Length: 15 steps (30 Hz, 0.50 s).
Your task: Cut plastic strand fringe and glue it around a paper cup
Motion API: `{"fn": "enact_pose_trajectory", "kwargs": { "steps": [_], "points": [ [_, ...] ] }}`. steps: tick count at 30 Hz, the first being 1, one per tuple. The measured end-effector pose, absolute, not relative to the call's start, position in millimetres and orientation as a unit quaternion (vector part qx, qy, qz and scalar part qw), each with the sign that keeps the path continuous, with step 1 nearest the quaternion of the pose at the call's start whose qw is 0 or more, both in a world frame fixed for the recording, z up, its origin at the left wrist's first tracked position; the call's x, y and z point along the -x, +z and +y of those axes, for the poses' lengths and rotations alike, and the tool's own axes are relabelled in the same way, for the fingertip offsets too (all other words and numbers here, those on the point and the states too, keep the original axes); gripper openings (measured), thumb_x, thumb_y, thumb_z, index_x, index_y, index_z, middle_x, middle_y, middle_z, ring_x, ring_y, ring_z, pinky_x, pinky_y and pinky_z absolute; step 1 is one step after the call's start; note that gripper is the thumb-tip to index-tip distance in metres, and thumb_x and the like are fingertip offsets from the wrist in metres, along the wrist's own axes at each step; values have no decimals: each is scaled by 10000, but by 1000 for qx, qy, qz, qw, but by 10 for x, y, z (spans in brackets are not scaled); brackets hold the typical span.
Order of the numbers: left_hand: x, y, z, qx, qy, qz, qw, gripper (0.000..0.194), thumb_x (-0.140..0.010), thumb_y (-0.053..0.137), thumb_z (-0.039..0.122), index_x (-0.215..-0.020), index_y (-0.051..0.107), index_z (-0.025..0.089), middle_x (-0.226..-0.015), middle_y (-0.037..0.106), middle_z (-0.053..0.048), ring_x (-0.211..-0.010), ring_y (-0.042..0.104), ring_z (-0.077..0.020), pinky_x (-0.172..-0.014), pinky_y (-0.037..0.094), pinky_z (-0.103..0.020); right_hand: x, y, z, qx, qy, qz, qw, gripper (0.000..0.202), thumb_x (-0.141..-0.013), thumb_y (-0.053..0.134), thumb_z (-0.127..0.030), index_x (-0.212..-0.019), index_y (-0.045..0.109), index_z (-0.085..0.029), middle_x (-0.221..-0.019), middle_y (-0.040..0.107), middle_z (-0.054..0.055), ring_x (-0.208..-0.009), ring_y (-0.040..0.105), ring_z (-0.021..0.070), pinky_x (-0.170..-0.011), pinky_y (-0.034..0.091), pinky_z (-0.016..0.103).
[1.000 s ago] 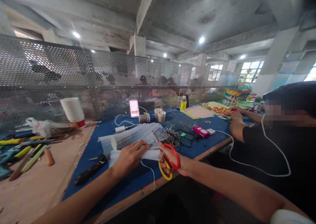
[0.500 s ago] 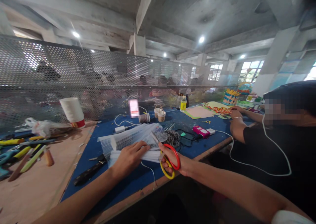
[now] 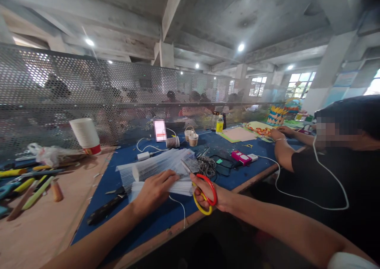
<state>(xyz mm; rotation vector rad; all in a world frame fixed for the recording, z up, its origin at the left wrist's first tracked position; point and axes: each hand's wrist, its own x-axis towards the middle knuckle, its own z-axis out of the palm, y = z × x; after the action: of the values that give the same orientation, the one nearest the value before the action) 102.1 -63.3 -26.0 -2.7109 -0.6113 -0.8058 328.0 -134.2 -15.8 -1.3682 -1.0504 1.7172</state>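
Observation:
A white, sheer striped material lies bunched on the blue table surface. My left hand rests on its near part, fingers bent and pressed together; whether they pinch the material is hidden. Scissors with one red and one yellow handle are in my right hand, their blades pointing away over the material's right end. A thin white cord hangs from the material's near edge toward the table edge. Tangled grey cord lies just beyond the scissors.
A black-handled tool lies left of my left hand. Stacked paper cups and several hand tools occupy the left side. A phone, small baskets and a bottle stand behind. Another person sits at right.
The whole view has shifted slightly. My hands keep nearly the same pose, and the scissors' handles have turned a little. The other person's hand has moved slightly left.

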Motion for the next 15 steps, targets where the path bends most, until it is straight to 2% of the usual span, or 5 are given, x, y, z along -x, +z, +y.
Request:
{"fn": "enact_pose_trajectory", "kwargs": {
  "steps": [7, 15],
  "points": [
    [-1032, -266, -622, 914, -257, -294, 112, 488, -743, 452, -18, -1174, 514, 200, -1131, 693, -87, -1015, 679, -234, -845, 562, -351, -3299, -164, -1327, 504, 692, -398, 329, 614, -953, 390, -697, -643, 458, -171, -487, 470, -34, -322, 402, 48, -313, 316, 132],
    [-1030, -220, -660, 925, -258, -252, 121, 486, -781, 417, -22, -1207, 513, 193, -1161, 703, -99, -1036, 677, -245, -868, 561, -371, -3349, -127, -1329, 491, 721, -395, 289, 689, -947, 289, -745, -671, 514, -155, -581, 599, 24, -362, 513, 85, -339, 389, 168]
  ]
}}
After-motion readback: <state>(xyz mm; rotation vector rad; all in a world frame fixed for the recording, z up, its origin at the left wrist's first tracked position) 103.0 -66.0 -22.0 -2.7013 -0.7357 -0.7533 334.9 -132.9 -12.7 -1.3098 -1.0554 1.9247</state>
